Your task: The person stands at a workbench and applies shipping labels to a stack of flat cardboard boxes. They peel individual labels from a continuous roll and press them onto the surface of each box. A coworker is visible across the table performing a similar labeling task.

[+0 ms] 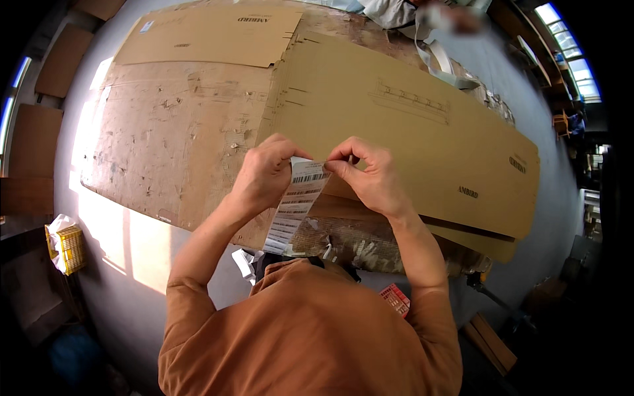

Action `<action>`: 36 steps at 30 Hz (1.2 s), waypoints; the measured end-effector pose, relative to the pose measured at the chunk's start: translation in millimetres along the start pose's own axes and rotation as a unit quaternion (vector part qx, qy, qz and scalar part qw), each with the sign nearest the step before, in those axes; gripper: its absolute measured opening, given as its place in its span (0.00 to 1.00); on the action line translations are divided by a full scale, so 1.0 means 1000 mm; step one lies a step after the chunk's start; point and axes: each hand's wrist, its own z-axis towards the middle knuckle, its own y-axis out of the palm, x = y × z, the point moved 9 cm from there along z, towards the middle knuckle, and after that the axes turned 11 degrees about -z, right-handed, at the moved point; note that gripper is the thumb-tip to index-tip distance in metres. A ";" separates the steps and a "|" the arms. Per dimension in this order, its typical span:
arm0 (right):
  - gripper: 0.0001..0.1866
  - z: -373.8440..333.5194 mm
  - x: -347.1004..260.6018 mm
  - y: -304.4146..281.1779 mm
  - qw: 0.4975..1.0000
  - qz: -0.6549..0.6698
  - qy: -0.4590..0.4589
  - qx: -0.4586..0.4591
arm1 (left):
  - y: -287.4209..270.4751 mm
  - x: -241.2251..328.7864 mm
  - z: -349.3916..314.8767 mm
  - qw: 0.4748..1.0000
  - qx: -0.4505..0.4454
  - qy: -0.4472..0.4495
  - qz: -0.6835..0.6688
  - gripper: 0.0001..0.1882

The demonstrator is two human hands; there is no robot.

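Note:
A strip of white barcode labels [294, 202] hangs between my two hands, its lower end reaching down to my waist. My left hand [265, 168] pinches the strip's upper left corner. The upper right corner is between the thumb and fingers of my right hand [365, 173]. Beyond my right hand lies a large flat cardboard carton [409, 125] with dark print and a line drawing on it. Both hands are above the table's near side.
Another flat carton [205, 33] lies at the far left of the worn wooden table [178, 125]. White strapping [439, 59] coils by the far edge. A yellow basket [68, 245] with white material stands at the left, and a red crate [395, 300] is near my right elbow.

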 end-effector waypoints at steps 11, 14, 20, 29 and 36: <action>0.06 0.065 0.004 -0.133 0.983 0.121 0.024 0.138 | -0.148 0.102 -0.003 0.932 0.085 0.343 -0.083 0.05; 0.06 0.109 0.071 -0.089 0.993 0.078 -0.012 0.089 | -0.070 0.047 0.038 0.981 -0.060 0.143 -0.121 0.06; 0.05 0.140 0.126 -0.046 0.994 0.068 0.044 0.073 | 0.041 -0.018 0.052 0.967 -0.230 0.088 0.061 0.06; 0.07 0.135 0.121 -0.046 0.992 -0.035 0.047 0.115 | 0.044 -0.022 0.075 0.961 -0.157 0.174 0.149 0.06; 0.07 0.134 0.112 -0.048 0.986 -0.096 0.059 0.120 | 0.056 -0.041 0.089 0.936 -0.143 0.185 0.262 0.07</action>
